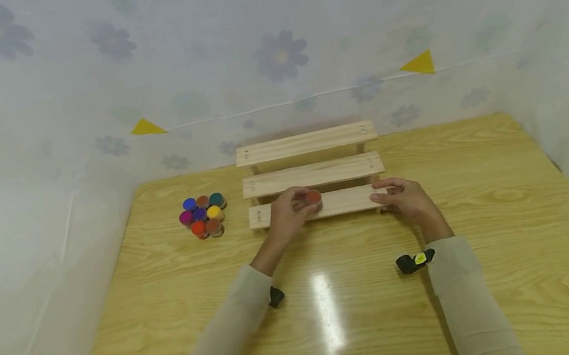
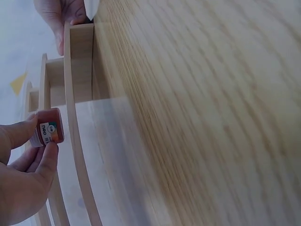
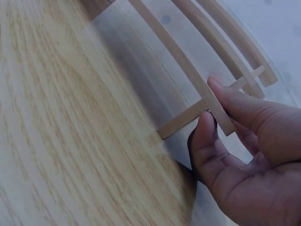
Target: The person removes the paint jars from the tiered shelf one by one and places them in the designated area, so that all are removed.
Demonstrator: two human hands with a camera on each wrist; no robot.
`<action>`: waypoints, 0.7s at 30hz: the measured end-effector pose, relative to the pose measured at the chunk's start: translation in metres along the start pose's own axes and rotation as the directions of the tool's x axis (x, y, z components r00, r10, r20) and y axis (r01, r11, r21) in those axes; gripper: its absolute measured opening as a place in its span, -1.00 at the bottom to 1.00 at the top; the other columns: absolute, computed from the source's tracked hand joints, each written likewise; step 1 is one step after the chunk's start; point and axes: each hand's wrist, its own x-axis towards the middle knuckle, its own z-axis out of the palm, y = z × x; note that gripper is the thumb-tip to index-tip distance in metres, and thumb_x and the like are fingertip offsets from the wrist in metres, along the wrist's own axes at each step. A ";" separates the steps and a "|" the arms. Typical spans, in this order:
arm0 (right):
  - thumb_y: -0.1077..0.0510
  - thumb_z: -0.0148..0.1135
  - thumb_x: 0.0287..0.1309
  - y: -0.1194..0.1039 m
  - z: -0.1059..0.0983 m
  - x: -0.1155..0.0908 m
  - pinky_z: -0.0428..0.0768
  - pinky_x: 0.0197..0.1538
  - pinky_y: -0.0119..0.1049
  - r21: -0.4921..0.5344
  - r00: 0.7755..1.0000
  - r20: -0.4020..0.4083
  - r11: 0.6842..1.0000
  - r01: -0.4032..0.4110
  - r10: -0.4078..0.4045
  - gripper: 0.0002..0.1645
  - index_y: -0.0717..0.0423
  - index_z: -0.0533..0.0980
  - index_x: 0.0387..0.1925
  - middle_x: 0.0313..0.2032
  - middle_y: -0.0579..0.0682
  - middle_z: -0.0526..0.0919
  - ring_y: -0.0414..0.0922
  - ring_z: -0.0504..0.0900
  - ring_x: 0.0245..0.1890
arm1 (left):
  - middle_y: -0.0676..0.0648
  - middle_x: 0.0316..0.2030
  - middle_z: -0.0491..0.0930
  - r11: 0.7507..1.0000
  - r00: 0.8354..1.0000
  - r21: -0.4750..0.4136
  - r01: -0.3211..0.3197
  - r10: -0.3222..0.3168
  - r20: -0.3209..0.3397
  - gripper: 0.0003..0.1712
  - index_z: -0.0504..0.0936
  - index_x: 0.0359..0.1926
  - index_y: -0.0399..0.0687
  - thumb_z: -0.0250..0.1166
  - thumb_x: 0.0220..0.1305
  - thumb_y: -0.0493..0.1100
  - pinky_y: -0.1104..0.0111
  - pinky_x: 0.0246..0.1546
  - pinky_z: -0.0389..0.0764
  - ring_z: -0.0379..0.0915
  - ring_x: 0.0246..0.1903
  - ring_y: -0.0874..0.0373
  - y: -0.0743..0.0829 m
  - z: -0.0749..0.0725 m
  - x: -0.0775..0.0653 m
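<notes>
My left hand point(image 1: 285, 217) pinches a small jar point(image 1: 313, 199) with a reddish-brown top between thumb and fingers. It is over the front shelf of a three-tier wooden rack point(image 1: 312, 174). In the left wrist view, the jar point(image 2: 50, 127) lies sideways to the camera, its printed label facing out. My right hand point(image 1: 406, 201) grips the right end of the front shelf point(image 1: 348, 200). The right wrist view has the thumb and a finger on opposite faces of that shelf's end point(image 3: 218, 110).
Several small jars point(image 1: 200, 214) with blue, brown, green, purple, yellow and red tops stand grouped left of the rack on the wooden table point(image 1: 371, 312). A flower-patterned white curtain point(image 1: 224, 70) with yellow triangles hangs behind and at both sides.
</notes>
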 end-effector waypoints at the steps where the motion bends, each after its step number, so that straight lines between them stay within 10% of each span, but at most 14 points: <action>1: 0.10 0.31 0.16 -0.003 0.001 -0.002 0.69 -0.05 -0.27 0.006 1.000 0.005 1.000 -0.003 0.003 -0.31 0.28 0.33 0.27 -0.25 -0.21 0.55 -0.29 0.59 -0.27 | -0.14 -0.01 0.58 1.000 1.000 -0.003 0.002 -0.002 -0.003 -0.56 0.52 0.06 -0.18 0.36 0.14 -0.24 0.45 0.01 0.63 0.55 0.02 0.05 -0.001 -0.002 -0.001; 21: 0.02 0.36 0.08 0.008 -0.002 0.004 0.70 -0.11 -0.30 0.002 1.000 0.003 1.000 0.015 -0.015 -0.29 0.21 0.38 0.22 -0.27 -0.24 0.57 -0.29 0.60 -0.29 | -0.15 0.00 0.55 0.997 0.994 -0.036 0.068 -0.071 -0.083 -0.59 0.50 0.05 -0.12 0.34 0.18 -0.22 0.30 0.03 0.65 0.56 0.03 0.00 -0.015 -0.044 -0.018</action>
